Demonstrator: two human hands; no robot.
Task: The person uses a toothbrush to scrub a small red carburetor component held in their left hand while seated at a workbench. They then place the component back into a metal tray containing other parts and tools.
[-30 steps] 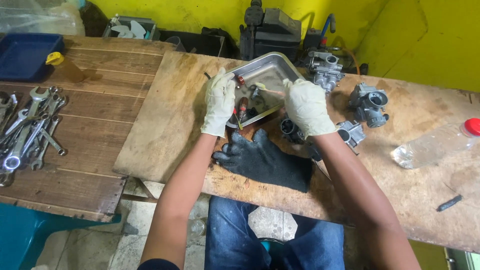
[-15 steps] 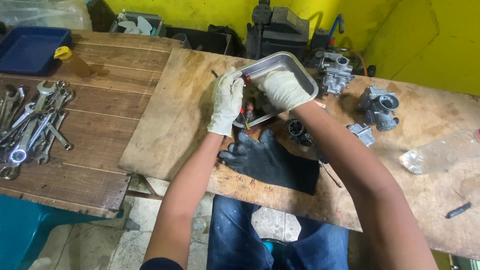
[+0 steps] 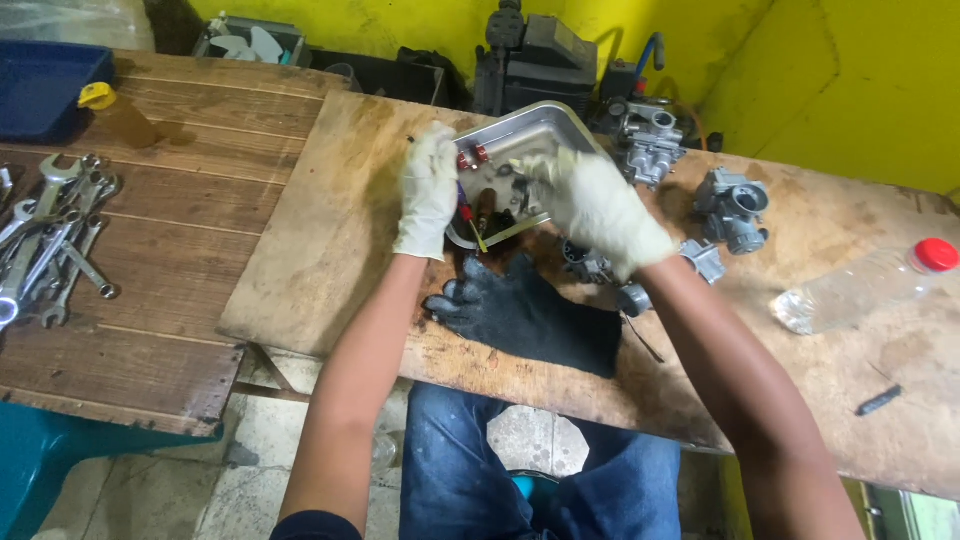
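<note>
My left hand [image 3: 428, 190] curled on a screwdriver [image 3: 467, 216] at the metal tray [image 3: 545, 125]; right hand [image 3: 600, 205] reached in, fingers bent; grip unclear.

Worn wooden bench [image 3: 200, 270], plank top at left, stained plywood sheet [image 3: 330, 250] laid over the middle. Wrenches [image 3: 50, 240] along the left edge; blue tray [image 3: 45, 85] at far left corner. Metal tray [image 3: 545, 130] toward the far edge, black glove [image 3: 530, 315] near the front edge, carburetors [image 3: 735, 205] behind, plastic bottle [image 3: 860, 290] at right.

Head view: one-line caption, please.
Gloved left hand and right hand work over a metal tray beside a black glove.
</note>
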